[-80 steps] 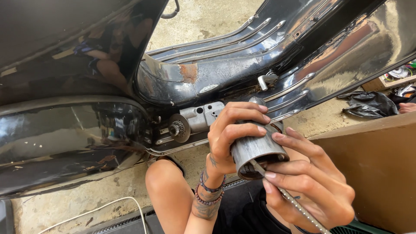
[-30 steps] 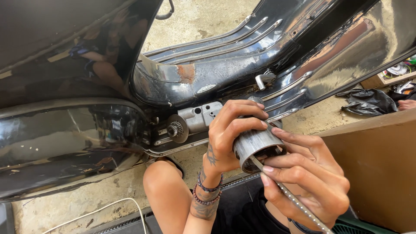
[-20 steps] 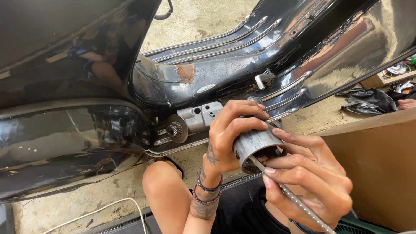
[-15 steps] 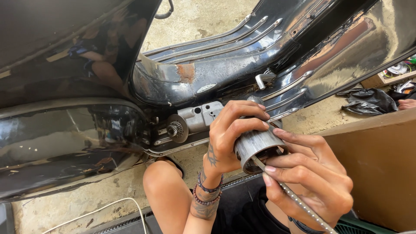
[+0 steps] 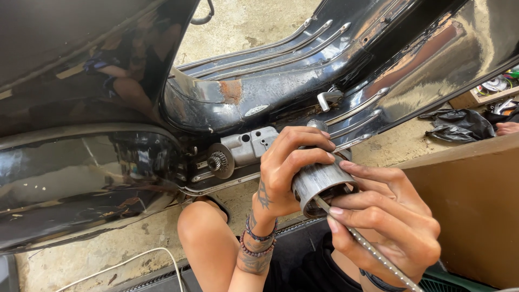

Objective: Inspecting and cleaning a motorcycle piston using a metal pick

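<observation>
A black scooter body (image 5: 108,178) fills the left, a small toothed gear (image 5: 218,160) showing beneath it. Just beside, the left hand (image 5: 286,167) curls closed around a short metal sleeve (image 5: 320,184). The right hand (image 5: 392,224) pinches a thin round file (image 5: 373,251), its tip inside the sleeve's bore.

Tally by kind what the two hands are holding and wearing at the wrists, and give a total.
Metal sleeve, short grey cylinder: 1, metal sleeve, gripped by the left hand.
Thin metal rod: 1, thin rod, held by the right hand, its tip in the sleeve's opening.
Beaded bracelets on the left wrist: 2 at least.
Dark band on the right wrist: 1.
Total: 5.
</observation>
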